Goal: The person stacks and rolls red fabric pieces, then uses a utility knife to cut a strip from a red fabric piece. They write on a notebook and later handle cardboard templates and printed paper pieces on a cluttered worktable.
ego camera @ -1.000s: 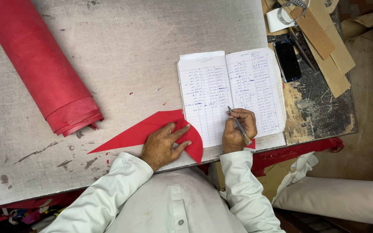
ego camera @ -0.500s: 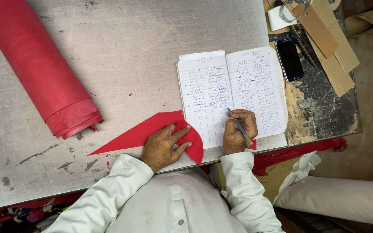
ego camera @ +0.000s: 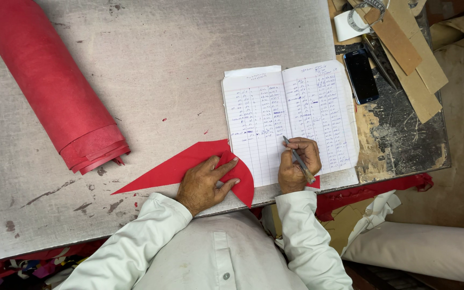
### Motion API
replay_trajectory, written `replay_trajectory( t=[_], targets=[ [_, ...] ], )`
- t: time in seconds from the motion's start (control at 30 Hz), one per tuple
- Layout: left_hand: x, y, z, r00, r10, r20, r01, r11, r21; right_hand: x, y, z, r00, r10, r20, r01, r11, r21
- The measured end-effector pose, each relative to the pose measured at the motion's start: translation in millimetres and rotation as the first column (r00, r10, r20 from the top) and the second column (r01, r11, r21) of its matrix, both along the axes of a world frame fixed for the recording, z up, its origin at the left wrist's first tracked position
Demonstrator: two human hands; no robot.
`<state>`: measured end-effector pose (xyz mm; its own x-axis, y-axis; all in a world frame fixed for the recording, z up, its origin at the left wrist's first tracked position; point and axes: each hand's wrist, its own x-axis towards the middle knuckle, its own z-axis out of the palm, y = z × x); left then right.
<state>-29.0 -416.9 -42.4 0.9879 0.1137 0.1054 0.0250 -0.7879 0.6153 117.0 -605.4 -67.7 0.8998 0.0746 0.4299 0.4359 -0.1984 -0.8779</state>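
Fingers (ego camera: 295, 144) of the right hand (ego camera: 296, 165) are curling around a pen (ego camera: 298, 160), gripping it with the tip touching the left page of an open notebook (ego camera: 291, 115), down near the bottom of the ruled columns. Left hand (ego camera: 205, 183) isn't gripping anything, its fingers (ego camera: 226, 166) are lying spread and flat, pinning a red cut piece (ego camera: 175, 167) of sheet material against the tabletop (ego camera: 178, 59), right beside the notebook's left edge.

Looks to me like the writing step is what's happening, jotting an entry while the cut piece is being held in place. Next bit of writing is calling for a steady pen line inside those narrow rows, and the left palm keeping its weight on so the red piece isn't sliding.

Further out, 1 big red roll (ego camera: 46, 86) is lying well apart at the upper left, and a dark phone (ego camera: 361, 75) is sitting just beside the notebook's right page, with some brown card strips (ego camera: 409, 59) beyond it.
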Motion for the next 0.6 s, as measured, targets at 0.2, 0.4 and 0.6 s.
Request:
replay_trajectory(
  t=[0.2,0.4,0.6],
  targets=[
    [-0.8,0.7,-0.6,1.000,-0.001,-0.017,0.001,1.000,-0.005,0.1,0.5,0.6,1.000,-0.002,-0.006,0.002,1.000,0.001],
    [-1.7,1.0,-0.8,1.000,0.004,0.004,-0.004,1.000,-0.018,-0.7,1.2,-0.1,1.000,0.008,-0.009,-0.008,1.000,0.015],
    [-1.2,2.3,3.7,1.000,-0.009,0.023,0.009,0.999,-0.031,-0.9,2.0,-0.4,1.000,0.004,-0.022,-0.004,1.000,0.010]
  ],
)
